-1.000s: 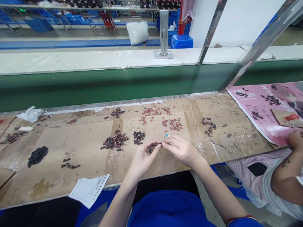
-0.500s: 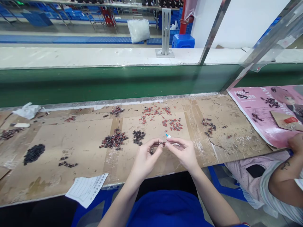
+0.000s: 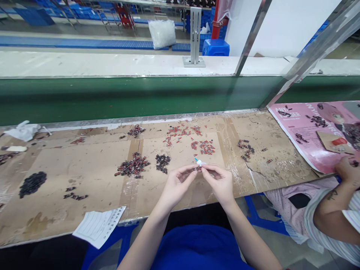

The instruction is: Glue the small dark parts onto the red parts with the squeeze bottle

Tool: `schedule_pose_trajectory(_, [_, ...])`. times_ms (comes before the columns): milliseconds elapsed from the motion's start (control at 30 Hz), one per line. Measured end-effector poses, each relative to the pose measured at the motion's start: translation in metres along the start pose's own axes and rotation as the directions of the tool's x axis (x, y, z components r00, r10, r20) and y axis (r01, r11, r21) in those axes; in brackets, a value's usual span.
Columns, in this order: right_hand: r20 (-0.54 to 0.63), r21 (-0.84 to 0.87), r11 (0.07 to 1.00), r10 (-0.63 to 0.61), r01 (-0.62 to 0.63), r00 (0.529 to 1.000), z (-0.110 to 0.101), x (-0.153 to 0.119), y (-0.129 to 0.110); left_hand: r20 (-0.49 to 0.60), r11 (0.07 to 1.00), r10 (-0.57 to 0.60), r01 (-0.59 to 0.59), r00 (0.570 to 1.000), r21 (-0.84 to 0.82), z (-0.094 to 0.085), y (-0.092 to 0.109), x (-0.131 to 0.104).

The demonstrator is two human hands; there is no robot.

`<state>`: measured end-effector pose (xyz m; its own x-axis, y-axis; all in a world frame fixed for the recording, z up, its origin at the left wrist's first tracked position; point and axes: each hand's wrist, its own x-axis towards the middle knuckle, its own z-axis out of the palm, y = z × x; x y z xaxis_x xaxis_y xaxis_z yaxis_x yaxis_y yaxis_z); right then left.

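Note:
Fingertips of my left hand (image 3: 177, 183) and my right hand (image 3: 219, 183) meet in a pinch over the cardboard. Between them is a small dark and reddish part (image 3: 198, 168), mostly covered by the fingers. Just beyond the fingertips lies a small white bottle with a blue tip (image 3: 199, 162), partly hidden by my right hand. Past it are loose red pieces (image 3: 207, 147) and more red pieces (image 3: 174, 129). To the left of my hands sit a small pile of black parts (image 3: 162, 162) and a bigger pile of dark red and black parts (image 3: 133, 165).
Cardboard (image 3: 95, 161) covers the bench. Farther left are a black heap (image 3: 32, 183) and a written paper sheet (image 3: 99, 225) over the front edge. A co-worker's hand (image 3: 347, 170) is by a pink poster (image 3: 298, 127) at right. A green panel (image 3: 126, 95) runs behind.
My two hands have shifted slightly right relative to the bench, still pinched together. The view has turned a little right. At right, the co-worker's hand has moved.

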<state>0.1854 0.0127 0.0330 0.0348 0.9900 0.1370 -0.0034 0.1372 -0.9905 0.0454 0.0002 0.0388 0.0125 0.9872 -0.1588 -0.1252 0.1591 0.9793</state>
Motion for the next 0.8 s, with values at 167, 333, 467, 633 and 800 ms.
schedule_pose_trajectory(167, [0.008, -0.008, 0.999, 0.046, -0.046, 0.999, -0.001, 0.001, 0.001, 0.046, 0.998, 0.007, -0.009, 0.999, 0.059, -0.001, 0.003, -0.002])
schedule_pose_trajectory(333, [-0.157, -0.237, 0.970, 0.011, -0.049, 0.988, -0.044, 0.020, 0.008, -0.065, 0.928, 0.143, -0.111, 0.988, 0.355, -0.032, -0.001, -0.002])
schedule_pose_trajectory(467, [-0.304, -0.687, 0.725, -0.247, -0.032, 0.920, -0.078, 0.033, 0.018, -0.182, 0.727, 0.278, -0.082, 0.943, 0.682, -0.063, -0.009, -0.001])
schedule_pose_trajectory(633, [0.036, -0.815, 0.567, -0.154, 0.118, 0.987, -0.050, 0.016, 0.035, -0.096, 0.420, 0.181, 0.011, 0.979, 0.908, -0.052, -0.014, -0.002])
schedule_pose_trajectory(800, [0.147, -0.778, 0.601, -0.111, 0.184, 0.983, -0.028, 0.007, 0.044, -0.151, 0.189, 0.156, 0.120, 0.976, 0.975, -0.029, -0.017, -0.006])
